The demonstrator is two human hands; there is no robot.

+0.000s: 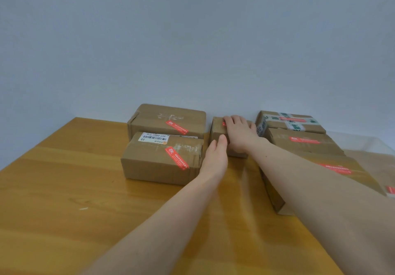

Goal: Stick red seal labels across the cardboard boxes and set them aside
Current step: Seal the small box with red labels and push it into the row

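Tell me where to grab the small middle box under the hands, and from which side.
Grip the small box by its two long side faces, coming down from above. It lies flat and narrow between neighbouring boxes, its top open to reach. The right hand lies on top; the left hand touches its near-left corner.

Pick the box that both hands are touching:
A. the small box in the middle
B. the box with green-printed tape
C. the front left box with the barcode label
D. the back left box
A: the right hand lies on top of the small middle box, and the left hand presses against its near side.
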